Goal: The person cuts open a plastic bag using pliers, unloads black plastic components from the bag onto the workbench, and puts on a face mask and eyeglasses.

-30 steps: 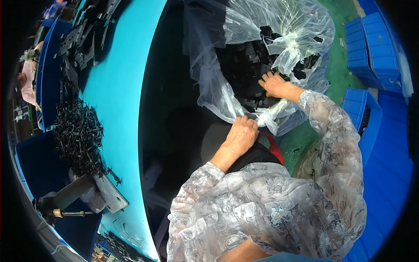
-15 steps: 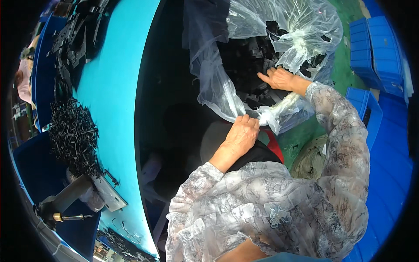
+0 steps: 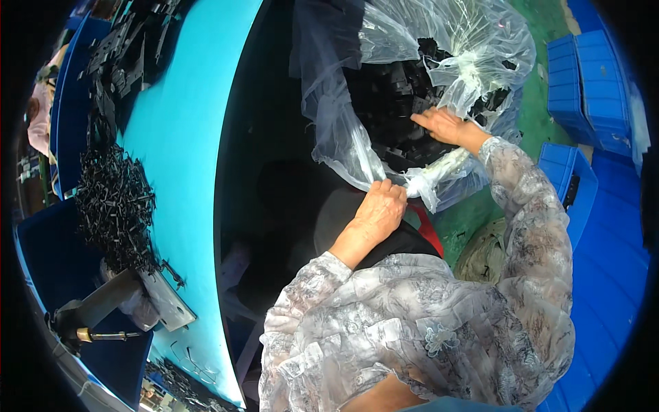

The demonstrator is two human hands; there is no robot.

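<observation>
A large clear plastic bag [image 3: 343,123] stands with its mouth spread wide, and many black plastic parts [image 3: 388,86] lie inside it. At the bag's near rim, my left hand [image 3: 379,211] is closed around a gathered fold of the film. My right hand [image 3: 447,128] reaches over the bag's right side, above the black parts. Its fingers stretch leftward, with nothing clearly held; the undersides of the fingers are hidden.
A turquoise tabletop [image 3: 185,137] runs along the left, bearing a heap of small black pieces [image 3: 113,209] and longer black parts [image 3: 137,55]. A soldering-iron-like tool [image 3: 106,336] sits at lower left. Blue bins [image 3: 600,82] line the right side over green floor.
My right hand has shifted slightly right, its fingers now lying straighter over the parts. My left hand keeps its hold on the bag's rim. The view has moved a little.
</observation>
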